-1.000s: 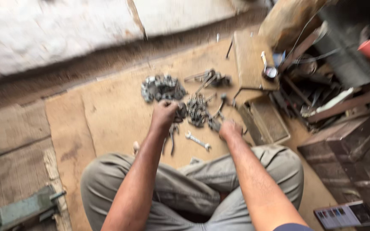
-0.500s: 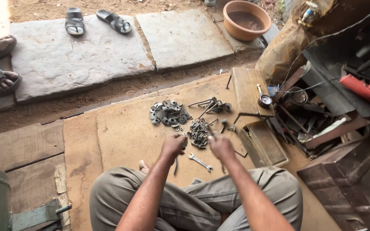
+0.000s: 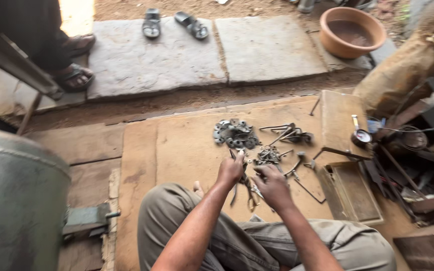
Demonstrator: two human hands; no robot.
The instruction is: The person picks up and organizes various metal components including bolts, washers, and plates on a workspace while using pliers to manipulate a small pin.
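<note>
Head cam: both hands, left hand (image 3: 230,170) and right hand (image 3: 273,184), pinch what looks like a small metal tool (image 3: 249,193) above the loose parts pile (image 3: 269,155), sorting mid-way, so picking the next piece needs care.

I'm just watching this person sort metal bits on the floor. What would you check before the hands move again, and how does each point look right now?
1. Left hand has a firm grip on a slim metal tool: ok.
2. Right hand holds small metal pieces: cannot tell which, they are blurred.
3. Heap of ring-shaped parts lies apart from the hands: ok.
4. Loose rods and wrenches lie within view on the board: ok.
5. Another person's sandalled feet are off the board, on the stone slab: ok.
</note>
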